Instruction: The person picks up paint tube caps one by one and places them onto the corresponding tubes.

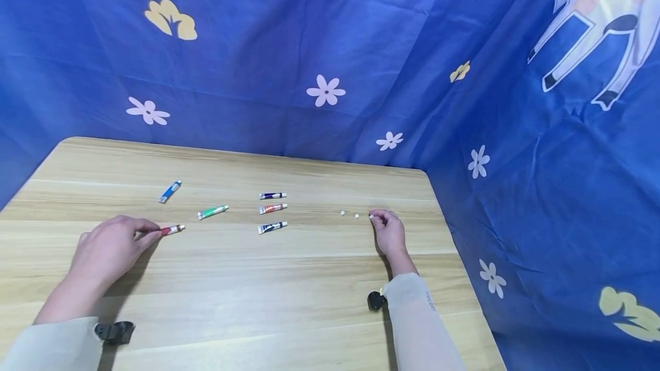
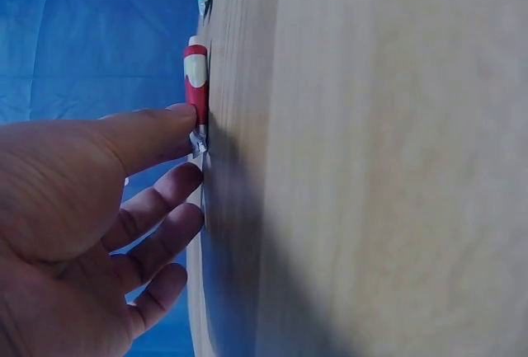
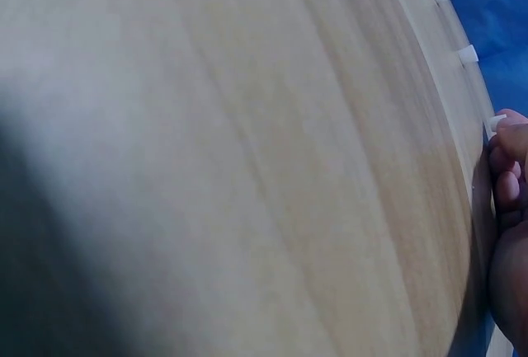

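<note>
My left hand (image 1: 110, 248) pinches the crimped tail of a red paint tube (image 1: 173, 229) lying on the table; the left wrist view shows the thumb (image 2: 153, 138) against that end. A small white cap (image 3: 497, 121) is held between the thumb and fingers of my right hand (image 1: 389, 233), low over the table. Left of it stand two more white caps (image 1: 357, 216). Beyond the left hand lie a green paint tube (image 1: 213, 212) and a blue one (image 1: 170, 192).
Mid-table, a dark purple tube (image 1: 272, 195), an orange-red tube (image 1: 273, 208) and a dark blue tube (image 1: 272, 227) lie in a column, nozzles to the right. A blue patterned curtain (image 1: 247, 73) hangs behind and to the right of the wooden table (image 1: 258, 296).
</note>
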`<state>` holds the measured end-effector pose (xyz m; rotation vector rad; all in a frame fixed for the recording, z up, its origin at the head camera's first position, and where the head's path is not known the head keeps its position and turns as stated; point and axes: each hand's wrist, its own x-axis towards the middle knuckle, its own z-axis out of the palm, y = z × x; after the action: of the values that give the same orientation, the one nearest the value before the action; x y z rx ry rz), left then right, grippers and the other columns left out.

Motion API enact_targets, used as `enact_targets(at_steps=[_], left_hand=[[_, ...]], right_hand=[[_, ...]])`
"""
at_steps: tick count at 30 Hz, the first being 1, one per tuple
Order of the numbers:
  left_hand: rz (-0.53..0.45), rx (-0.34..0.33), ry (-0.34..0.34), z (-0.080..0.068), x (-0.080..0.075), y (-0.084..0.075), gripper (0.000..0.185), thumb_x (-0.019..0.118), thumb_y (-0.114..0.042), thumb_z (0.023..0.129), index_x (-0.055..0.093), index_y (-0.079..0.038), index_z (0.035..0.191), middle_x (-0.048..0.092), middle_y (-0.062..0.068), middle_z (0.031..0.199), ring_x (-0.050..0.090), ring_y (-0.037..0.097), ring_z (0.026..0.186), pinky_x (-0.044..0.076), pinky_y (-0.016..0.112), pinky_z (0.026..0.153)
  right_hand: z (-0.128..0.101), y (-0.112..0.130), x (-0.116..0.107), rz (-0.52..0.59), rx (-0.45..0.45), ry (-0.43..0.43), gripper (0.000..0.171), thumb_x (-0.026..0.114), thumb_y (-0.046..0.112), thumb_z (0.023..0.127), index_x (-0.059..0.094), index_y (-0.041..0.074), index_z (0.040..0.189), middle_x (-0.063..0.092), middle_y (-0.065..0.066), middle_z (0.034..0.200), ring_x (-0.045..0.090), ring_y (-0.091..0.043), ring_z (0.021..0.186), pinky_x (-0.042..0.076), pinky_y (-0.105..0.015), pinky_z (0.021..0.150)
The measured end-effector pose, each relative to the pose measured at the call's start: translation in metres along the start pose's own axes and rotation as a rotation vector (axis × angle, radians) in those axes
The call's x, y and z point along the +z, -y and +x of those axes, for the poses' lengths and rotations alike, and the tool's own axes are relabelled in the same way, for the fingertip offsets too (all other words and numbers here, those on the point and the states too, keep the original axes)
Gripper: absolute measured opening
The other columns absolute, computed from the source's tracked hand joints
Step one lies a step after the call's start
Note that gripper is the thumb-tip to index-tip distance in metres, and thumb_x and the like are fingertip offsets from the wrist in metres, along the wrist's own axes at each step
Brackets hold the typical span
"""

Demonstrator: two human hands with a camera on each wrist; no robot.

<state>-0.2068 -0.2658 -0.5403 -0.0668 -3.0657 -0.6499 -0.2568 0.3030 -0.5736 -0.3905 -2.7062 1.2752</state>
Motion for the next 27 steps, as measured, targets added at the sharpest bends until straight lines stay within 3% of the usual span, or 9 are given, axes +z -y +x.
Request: enact_targets(at_steps=[5,11,21,27], left_hand=[[-0.014,-0.002,-0.004,-0.0008,0.0002,0.0000,0.022,0.076,-0.034,0.102,0.083,-0.014,0.110,0.074,0.032,0.122,0.065,0.060,0.110,0.042,0.062,0.070],[-0.038,0.011,-0.002,-0.0022,-0.0003,0.0002,0.015,0.079,-0.028,0.098,0.081,-0.016,0.106,0.078,0.019,0.102,0.070,0.046,0.090,0.038,0.053,0.069],[-0.056,0.036,-0.009,-0.0060,0.0008,-0.0004,0.005,0.080,-0.022,0.097,0.077,-0.018,0.097,0.079,0.010,0.092,0.072,0.044,0.088,0.040,0.061,0.074],[-0.062,0.057,-0.005,-0.0087,0.0000,-0.0042,0.007,0.081,-0.020,0.097,0.074,-0.018,0.094,0.079,0.004,0.085,0.070,0.031,0.077,0.043,0.058,0.074]], right_hand=[[0.0002,0.0013,0.0002,0.019,0.018,-0.008,0.016,0.069,0.012,0.106,0.079,0.010,0.118,0.073,-0.011,0.120,0.068,-0.024,0.107,0.056,-0.033,0.093],[-0.0014,0.0036,-0.0012,0.054,0.043,-0.006,0.017,0.068,0.013,0.106,0.078,0.010,0.119,0.073,-0.011,0.124,0.067,-0.026,0.111,0.056,-0.040,0.099],[-0.0023,0.0054,-0.0022,0.073,0.063,-0.002,0.017,0.066,0.013,0.107,0.078,0.010,0.119,0.072,-0.012,0.126,0.066,-0.028,0.115,0.055,-0.044,0.103],[-0.0026,0.0031,-0.0014,0.084,0.092,0.002,0.017,0.066,0.015,0.108,0.077,0.011,0.120,0.072,-0.011,0.125,0.065,-0.027,0.114,0.055,-0.043,0.104]])
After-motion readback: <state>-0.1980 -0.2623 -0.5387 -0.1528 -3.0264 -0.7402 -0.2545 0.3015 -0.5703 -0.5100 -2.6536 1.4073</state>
